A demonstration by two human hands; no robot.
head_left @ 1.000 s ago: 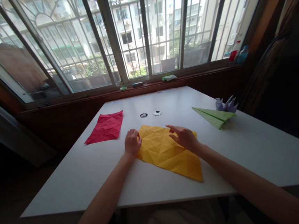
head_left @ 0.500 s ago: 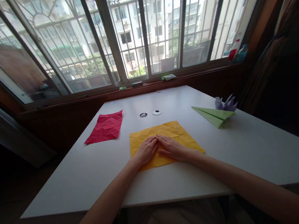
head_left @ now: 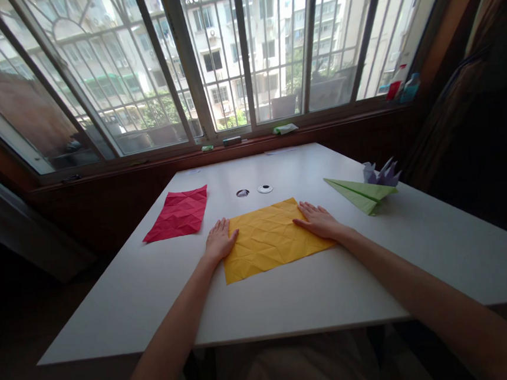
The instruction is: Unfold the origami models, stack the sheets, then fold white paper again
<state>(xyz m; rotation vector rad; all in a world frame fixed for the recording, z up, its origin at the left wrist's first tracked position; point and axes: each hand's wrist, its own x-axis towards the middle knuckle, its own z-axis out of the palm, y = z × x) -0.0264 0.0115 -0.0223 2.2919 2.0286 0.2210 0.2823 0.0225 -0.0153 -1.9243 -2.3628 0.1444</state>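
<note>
Room: white table (head_left: 290,305) pushed up to a barred window, apartment blocks outside, dark wood around the frame.
Yellow sheet (head_left: 271,239): creased grid paper, lying flat mid-table, slightly skewed to the table edge, near corner pointing toward the person.
Left hand (head_left: 219,241): palm down, fingers extended, grasping nothing. Pressing on the sheet's left edge, part on paper and part on table.
Right hand (head_left: 321,222): also flat and unclenched, resting on the sheet's right edge, fingers pointing inward.
Red sheet (head_left: 178,214): same crease pattern, flat, left of the yellow one, well apart from the left hand.
Green plane (head_left: 360,193): folded paper, right side of table, near the right hand but not touching.
Purple model (head_left: 380,173): small folded piece just behind the plane; shape too small to call, maybe a crane.
Table holes (head_left: 253,190): two round grommets just beyond the sheet's far edge.
Sill: small green and dark items, bottles at the far right.
Risk: uneven palm pressure could slide or rotate the sheet on the smooth top, or flatten the pre-creases. An outward sweep by the right hand could knock the green plane.
</note>
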